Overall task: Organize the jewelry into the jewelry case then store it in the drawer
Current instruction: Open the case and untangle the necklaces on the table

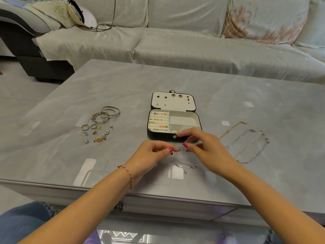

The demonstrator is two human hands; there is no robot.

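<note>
An open black jewelry case [182, 122] with a white lining lies mid-table, with stud earrings on its lid and rings in its left slots. My left hand [151, 155] pinches a thin gold chain [175, 151] in front of the case, and the chain's loops hang down toward the table. My right hand [205, 148] hovers beside it with curled fingers, thumb and forefinger close to the chain; whether they grip it I cannot tell. A silver chain [186, 166] lies on the table under my hands.
Bangles [107, 113], rings and small earrings [97, 134] lie left of the case. Gold and silver necklaces [246, 143] lie to the right. A drawer knob [118, 206] shows under the table's [88, 95] front edge. A covered sofa [175, 46] stands behind.
</note>
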